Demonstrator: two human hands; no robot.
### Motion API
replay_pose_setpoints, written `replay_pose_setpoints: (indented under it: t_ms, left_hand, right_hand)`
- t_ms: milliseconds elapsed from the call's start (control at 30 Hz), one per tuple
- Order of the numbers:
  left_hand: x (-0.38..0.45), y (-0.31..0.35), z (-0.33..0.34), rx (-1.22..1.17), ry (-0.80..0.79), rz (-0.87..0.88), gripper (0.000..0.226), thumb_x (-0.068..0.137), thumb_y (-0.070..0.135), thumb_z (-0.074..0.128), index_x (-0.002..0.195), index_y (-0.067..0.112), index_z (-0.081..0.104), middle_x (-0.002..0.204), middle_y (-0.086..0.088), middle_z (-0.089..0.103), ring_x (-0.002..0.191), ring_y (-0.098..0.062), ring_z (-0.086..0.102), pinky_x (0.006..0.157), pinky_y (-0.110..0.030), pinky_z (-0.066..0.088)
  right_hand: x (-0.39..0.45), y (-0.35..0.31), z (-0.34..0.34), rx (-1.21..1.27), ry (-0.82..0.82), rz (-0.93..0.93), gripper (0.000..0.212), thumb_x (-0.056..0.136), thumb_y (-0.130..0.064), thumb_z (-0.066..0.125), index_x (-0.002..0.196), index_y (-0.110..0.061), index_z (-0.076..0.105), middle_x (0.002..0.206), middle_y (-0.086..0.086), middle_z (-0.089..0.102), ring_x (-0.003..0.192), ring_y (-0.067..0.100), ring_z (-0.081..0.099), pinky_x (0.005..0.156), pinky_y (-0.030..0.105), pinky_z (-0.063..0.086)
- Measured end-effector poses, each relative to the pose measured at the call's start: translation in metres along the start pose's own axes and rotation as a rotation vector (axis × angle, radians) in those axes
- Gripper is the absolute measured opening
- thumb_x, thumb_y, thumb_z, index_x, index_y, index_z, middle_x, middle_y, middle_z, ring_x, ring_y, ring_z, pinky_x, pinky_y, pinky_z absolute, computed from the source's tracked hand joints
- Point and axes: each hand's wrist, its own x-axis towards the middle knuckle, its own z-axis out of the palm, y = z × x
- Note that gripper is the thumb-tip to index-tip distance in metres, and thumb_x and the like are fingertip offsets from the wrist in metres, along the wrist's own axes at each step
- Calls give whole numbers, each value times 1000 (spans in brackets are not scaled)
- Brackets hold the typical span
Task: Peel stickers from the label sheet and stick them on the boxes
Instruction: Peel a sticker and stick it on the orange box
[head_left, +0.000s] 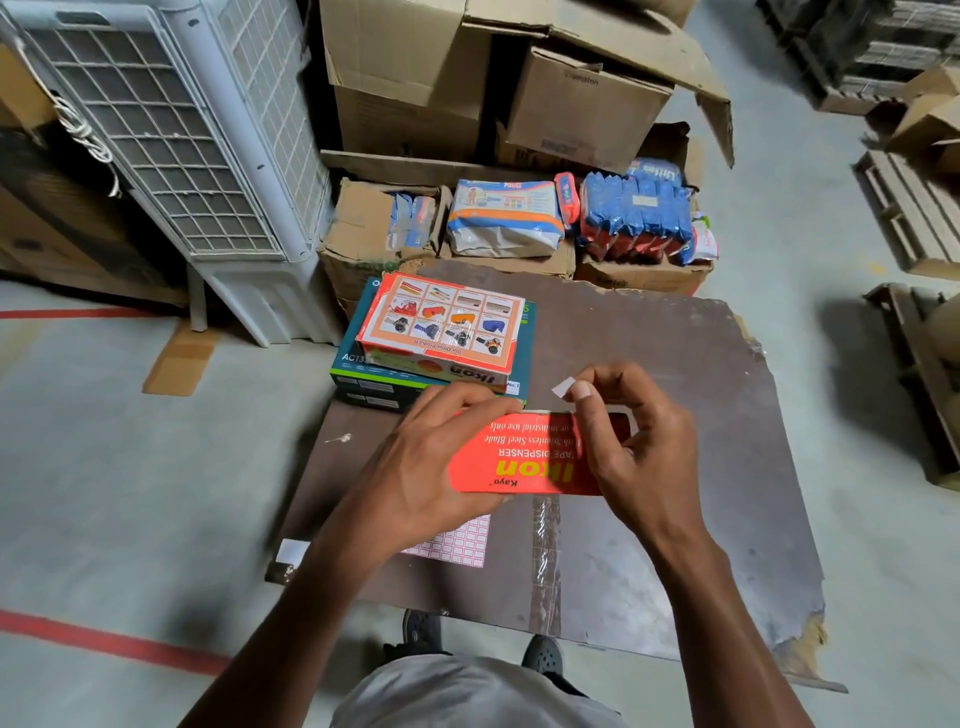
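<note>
The left hand (415, 457) grips the red box (524, 457). The right hand (631, 431) pinches a white sticker (563, 387) at its 11 o'clock. Next it must be pressed flat on the box.

Two stacked boxes (441, 338) lie behind the held box (519, 457).

Both bare forearms reach forward over the worktop's near edge. The left hand (415, 467) is curled in a clamping grip, palm down; the right hand (631, 441) pinches thumb against forefinger.

White air cooler (171, 135), stacked cardboard cartons (587, 104), blue packets (636, 218), red floor tape (104, 642)
</note>
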Motion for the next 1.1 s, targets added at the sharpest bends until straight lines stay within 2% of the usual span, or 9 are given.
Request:
replay_pose_setpoints:
  t_ms: [133, 300, 467, 600, 800, 967, 1100]
  left_hand:
    - [-1, 7, -5, 55, 20, 27, 83, 72, 34, 89, 145, 36, 48, 136, 13, 45, 126, -5, 43, 100, -16, 36]
    - [0, 12, -4, 21, 47, 40, 82, 71, 34, 86, 144, 25, 50, 137, 10, 46, 127, -8, 45, 104, -8, 31]
    - [2, 13, -4, -15, 58, 43, 84, 72, 38, 83, 145, 25, 46, 139, 9, 46, 129, -4, 41, 106, -9, 30]
    - [4, 10, -3, -21, 43, 5, 93, 71, 38, 87, 151, 25, 41, 142, 11, 44, 129, 0, 38, 106, -4, 28]
    - [10, 9, -4, -20, 51, 33, 86, 74, 43, 74, 151, 21, 44, 139, 5, 48, 129, -15, 47, 108, -22, 38]
    - [13, 7, -3, 10, 44, 51, 89, 69, 28, 89, 149, 20, 50, 133, 3, 50, 124, -20, 52, 105, -33, 44]
    - [15, 7, -3, 15, 37, 65, 86, 71, 32, 83, 150, 23, 49, 132, 1, 51, 124, -20, 52, 104, -38, 46]
  right_hand:
    - [-1, -6, 1, -73, -28, -43, 13, 100, -30, 60, 99, -20, 67, 92, -21, 69, 88, 3, 69, 69, 15, 54]
    - [1, -10, -1, -158, -42, -82, 12, 101, -34, 60, 101, -24, 67, 93, -19, 69, 87, 3, 69, 69, 18, 57]
    - [2, -8, -3, -244, -59, -166, 13, 100, -33, 62, 103, -22, 68, 98, -9, 73, 87, 8, 68, 73, 29, 58]
    - [5, -8, -4, -277, -81, -240, 10, 99, -29, 63, 101, -21, 68, 95, -8, 71, 83, 9, 63, 72, 30, 54]
    - [9, -4, -5, -298, -118, -290, 11, 100, -30, 62, 100, -21, 67, 96, -8, 70, 85, 10, 61, 73, 34, 54]
    - [13, -4, -7, -298, -157, -320, 14, 100, -28, 62, 101, -17, 70, 99, -8, 71, 86, 15, 61, 75, 39, 51]
    - [14, -2, -8, -320, -197, -355, 20, 101, -32, 58, 104, -17, 71, 106, -6, 72, 89, 17, 62, 75, 40, 51]
